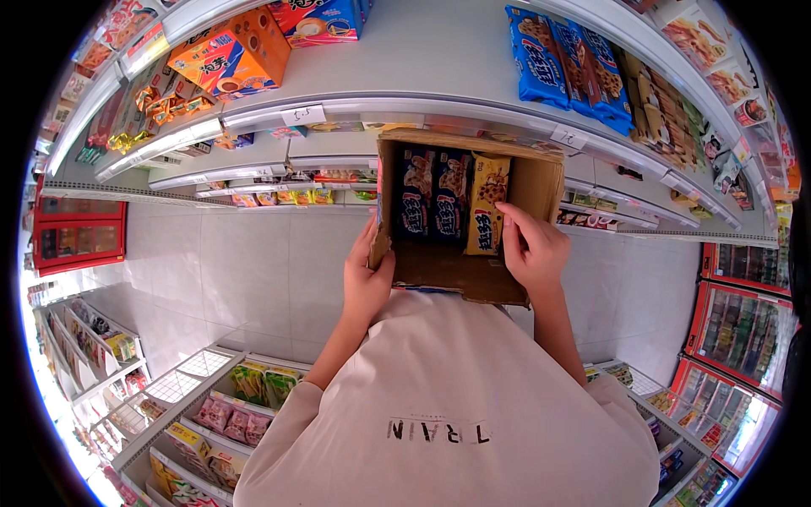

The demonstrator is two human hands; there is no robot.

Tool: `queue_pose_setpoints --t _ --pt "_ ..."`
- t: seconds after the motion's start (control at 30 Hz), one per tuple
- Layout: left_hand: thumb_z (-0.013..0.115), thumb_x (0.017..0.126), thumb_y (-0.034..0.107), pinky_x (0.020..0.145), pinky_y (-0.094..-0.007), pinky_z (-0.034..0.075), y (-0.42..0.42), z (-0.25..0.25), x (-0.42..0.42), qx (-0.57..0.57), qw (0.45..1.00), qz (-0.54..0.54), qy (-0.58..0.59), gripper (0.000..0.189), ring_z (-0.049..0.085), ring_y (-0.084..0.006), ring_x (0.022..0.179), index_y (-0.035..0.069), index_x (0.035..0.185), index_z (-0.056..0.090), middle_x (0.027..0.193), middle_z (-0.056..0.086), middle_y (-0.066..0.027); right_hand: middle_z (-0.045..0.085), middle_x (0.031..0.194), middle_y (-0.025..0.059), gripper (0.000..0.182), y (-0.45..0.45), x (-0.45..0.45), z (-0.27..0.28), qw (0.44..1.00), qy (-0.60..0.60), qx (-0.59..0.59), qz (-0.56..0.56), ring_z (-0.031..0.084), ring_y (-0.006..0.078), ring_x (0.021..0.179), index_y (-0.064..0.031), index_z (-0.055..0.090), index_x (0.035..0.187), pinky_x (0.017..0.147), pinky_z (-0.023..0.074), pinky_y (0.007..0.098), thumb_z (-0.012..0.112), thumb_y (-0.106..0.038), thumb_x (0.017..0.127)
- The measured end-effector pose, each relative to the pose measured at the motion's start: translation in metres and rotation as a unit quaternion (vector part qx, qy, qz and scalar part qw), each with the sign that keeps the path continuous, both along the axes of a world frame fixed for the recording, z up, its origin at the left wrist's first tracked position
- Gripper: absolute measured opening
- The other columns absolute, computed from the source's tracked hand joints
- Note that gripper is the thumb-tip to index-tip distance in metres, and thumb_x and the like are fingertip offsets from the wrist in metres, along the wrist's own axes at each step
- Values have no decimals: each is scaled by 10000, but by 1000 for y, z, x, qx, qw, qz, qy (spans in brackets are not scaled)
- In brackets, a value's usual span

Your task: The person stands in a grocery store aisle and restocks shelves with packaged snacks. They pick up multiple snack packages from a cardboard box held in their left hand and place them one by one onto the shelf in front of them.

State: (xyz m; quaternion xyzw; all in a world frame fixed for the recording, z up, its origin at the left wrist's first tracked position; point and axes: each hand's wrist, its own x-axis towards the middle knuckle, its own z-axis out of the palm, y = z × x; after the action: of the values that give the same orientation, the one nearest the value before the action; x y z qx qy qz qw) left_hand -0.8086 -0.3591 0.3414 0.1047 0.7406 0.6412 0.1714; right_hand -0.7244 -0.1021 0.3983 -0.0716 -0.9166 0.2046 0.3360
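Observation:
An opened cardboard box point(532, 171) is held up against my torso, its open side facing me. My left hand point(369, 269) grips its left wall, thumb over the torn edge. Inside, two dark blue cookie packs point(415, 190) point(452, 193) stand side by side at the left. To their right is a yellow cookie pack point(489, 203). My right hand point(535, 247) reaches into the box's right part, its index fingertip at the right edge of the yellow pack. Whether the thumb and fingers pinch that pack is hidden.
Before me runs a shelf point(437, 57) with blue cookie packs point(570, 70) at the right and orange snack boxes point(234, 54) at the left. Price tags point(303, 115) line its front edge. Lower shelves lie beneath. Behind me stand snack racks point(222, 418); red-framed coolers point(741, 329) are at the right.

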Motion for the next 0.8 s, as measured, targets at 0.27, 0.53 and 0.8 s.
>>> queue_pose_setpoints --t 0.27,0.53,0.8 --pt "555 889 -73 1134 -331 394 -2 -5 2 13 1000 5 -14 585 508 -263 1409 25 1466 541 1537 518 -166 550 542 -6 208 -1 1 0 1000 0 -2 -3 468 145 420 -160 786 1037 422 343 301 744 -55 864" --pt "579 903 -55 1097 -313 422 0 -7 1 8 999 18 39 542 559 -212 1316 -26 1443 537 1435 601 -138 673 719 38 232 -19 -10 26 987 -127 -72 62 616 201 609 -129 759 1115 561 493 348 733 -103 886" --pt "543 859 -80 1132 -337 397 1 -7 -2 16 999 14 43 602 524 -279 1397 35 1449 565 1511 545 -171 629 1327 229 613 -31 -96 -39 924 -354 132 64 627 388 1196 -40 551 1418 1028 517 443 680 -394 934"
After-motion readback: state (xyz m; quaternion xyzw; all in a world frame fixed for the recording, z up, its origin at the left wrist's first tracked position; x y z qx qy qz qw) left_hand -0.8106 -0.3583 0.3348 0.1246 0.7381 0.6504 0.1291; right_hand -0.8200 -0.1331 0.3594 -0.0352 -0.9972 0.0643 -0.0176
